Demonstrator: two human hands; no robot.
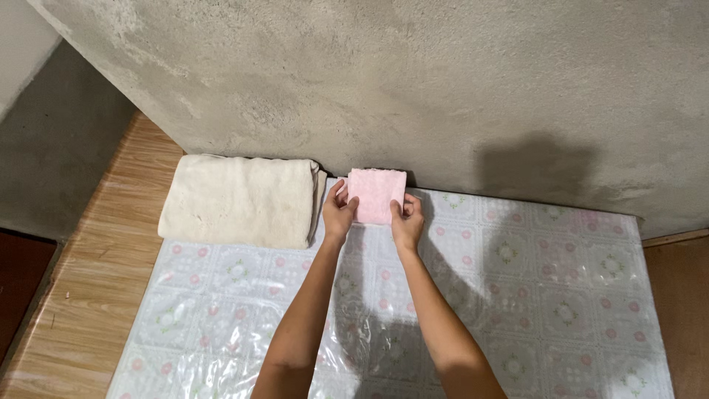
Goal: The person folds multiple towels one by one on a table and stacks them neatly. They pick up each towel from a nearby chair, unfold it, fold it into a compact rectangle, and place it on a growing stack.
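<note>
Small pink cloth, folded to a neat square, soft nap, laid at the far edge of the floral plastic sheet against the rough grey wall, pinched at its left edge by left hand, at its right edge by right hand, folded cream towel just beside it

A folded cream towel lies against the rough grey plaster wall, partly on the wooden floor and partly on the corner of a clear plastic sheet printed with pale squares and small pink and green flowers.
</note>
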